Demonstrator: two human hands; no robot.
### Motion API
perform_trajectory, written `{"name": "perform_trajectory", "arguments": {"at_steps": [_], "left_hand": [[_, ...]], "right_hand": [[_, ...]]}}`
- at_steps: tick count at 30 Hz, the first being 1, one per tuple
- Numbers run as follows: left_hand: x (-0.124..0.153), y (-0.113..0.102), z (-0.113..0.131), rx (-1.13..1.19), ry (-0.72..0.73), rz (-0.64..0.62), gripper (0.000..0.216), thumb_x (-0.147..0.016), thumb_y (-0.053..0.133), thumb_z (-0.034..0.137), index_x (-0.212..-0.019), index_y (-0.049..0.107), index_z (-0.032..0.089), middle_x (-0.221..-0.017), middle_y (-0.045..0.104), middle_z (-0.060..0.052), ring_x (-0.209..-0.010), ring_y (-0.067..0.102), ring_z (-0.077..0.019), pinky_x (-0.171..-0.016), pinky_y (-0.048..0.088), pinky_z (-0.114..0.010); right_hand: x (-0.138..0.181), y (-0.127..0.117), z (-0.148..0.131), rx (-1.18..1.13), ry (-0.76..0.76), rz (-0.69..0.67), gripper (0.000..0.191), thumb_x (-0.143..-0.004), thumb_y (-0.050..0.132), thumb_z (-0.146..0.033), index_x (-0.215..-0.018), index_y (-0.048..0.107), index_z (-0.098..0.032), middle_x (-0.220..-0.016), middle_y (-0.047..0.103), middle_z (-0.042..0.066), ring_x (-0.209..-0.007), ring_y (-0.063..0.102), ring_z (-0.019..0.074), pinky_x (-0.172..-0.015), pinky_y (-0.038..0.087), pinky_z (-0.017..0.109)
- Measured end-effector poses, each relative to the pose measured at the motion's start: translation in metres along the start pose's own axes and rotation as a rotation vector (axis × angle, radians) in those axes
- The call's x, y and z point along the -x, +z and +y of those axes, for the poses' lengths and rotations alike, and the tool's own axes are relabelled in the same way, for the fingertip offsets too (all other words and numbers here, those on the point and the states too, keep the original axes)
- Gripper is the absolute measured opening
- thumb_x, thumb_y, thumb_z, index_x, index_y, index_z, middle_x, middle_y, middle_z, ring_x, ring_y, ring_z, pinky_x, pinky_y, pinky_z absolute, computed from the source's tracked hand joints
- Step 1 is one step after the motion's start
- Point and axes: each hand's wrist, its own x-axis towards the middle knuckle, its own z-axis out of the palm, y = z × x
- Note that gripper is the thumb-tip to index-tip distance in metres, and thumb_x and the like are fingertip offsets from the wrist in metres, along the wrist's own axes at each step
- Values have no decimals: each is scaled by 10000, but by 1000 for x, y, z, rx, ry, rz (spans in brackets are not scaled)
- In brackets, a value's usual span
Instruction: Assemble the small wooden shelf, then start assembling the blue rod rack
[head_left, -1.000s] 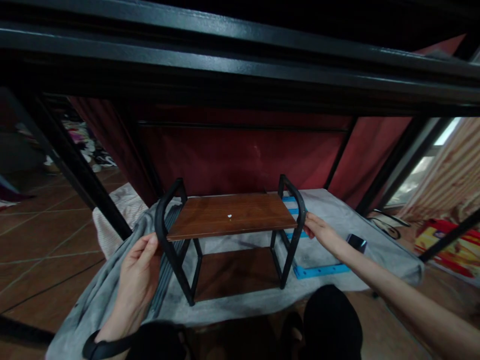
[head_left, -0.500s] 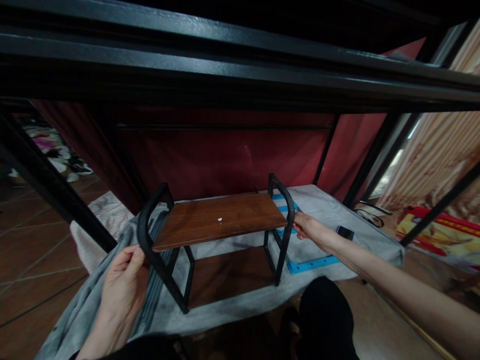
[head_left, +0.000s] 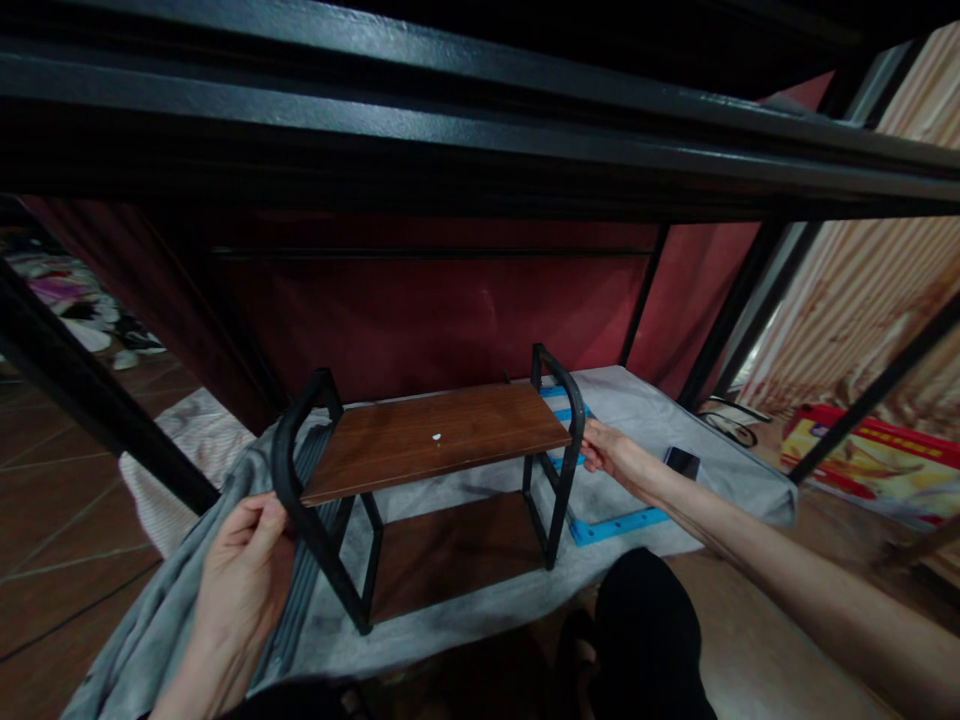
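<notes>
A small two-tier shelf (head_left: 442,440) with brown wood-look boards and black metal side frames stands in front of me. On its upper board lies a small white piece (head_left: 436,437). My left hand (head_left: 244,555) is pinched closed against the outer face of the left side frame (head_left: 319,545), level with the upper board. At the same height on the other side, the closed fingers of my right hand (head_left: 611,452) touch the outside of the right side frame (head_left: 564,490). Whatever sits between the fingertips of either hand is hidden.
Under the shelf spreads a grey cloth (head_left: 480,625). To the right lie blue strips (head_left: 619,527), a phone (head_left: 682,461) and a red-yellow box (head_left: 870,465). A thick black metal beam (head_left: 480,130) crosses overhead, close to me. Dark red panels (head_left: 450,310) stand behind.
The view has shifted slightly, so the scene sits a little further left. Both hands keep their places at the two side frames, and the shelf stands as before.
</notes>
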Motion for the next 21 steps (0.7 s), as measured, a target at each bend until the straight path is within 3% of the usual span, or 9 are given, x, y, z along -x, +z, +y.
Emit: {"name": "perform_trajectory", "arguments": {"at_steps": [5, 9, 12, 16, 21], "left_hand": [[0, -1, -2, 33, 10, 58, 379, -497, 941, 416, -702, 685, 225, -711, 616, 52, -731, 511, -118, -715, 455, -217], [1, -4, -4, 28, 15, 51, 355, -530, 932, 405, -725, 699, 221, -732, 624, 48, -744, 512, -113, -721, 454, -204], [1, -5, -4, 38, 6, 47, 357, -528, 935, 394, -736, 705, 218, -748, 630, 48, -757, 514, -108, -723, 451, -195], [0, -6, -4, 36, 19, 33, 308, -580, 909, 403, -749, 714, 236, -756, 625, 30, -751, 516, -123, -707, 468, -224], [1, -6, -2, -20, 20, -9, 270, -609, 881, 436, -747, 713, 276, -759, 630, -3, -724, 524, -169, -645, 487, -285]], "right_hand": [[-1, -1, 0, 7, 51, 11, 371, -755, 689, -501, -667, 472, -213, -581, 368, -67, -517, 273, 78, -488, 296, 220], [-4, -6, -2, -10, 246, 45, 275, -782, 632, -369, -636, 464, -206, -544, 377, -64, -480, 272, 65, -454, 276, 205], [-2, -9, -4, -40, 298, 55, 246, -777, 647, -350, -657, 491, -203, -551, 425, -54, -472, 310, 65, -449, 298, 207], [2, -7, -2, -30, 234, 18, 310, -809, 628, -467, -689, 503, -209, -561, 449, -48, -466, 344, 76, -479, 356, 238], [-3, -8, 8, 126, -23, 23, 380, -784, 646, -570, -746, 494, -224, -609, 482, -50, -520, 399, 95, -524, 369, 255]]}}
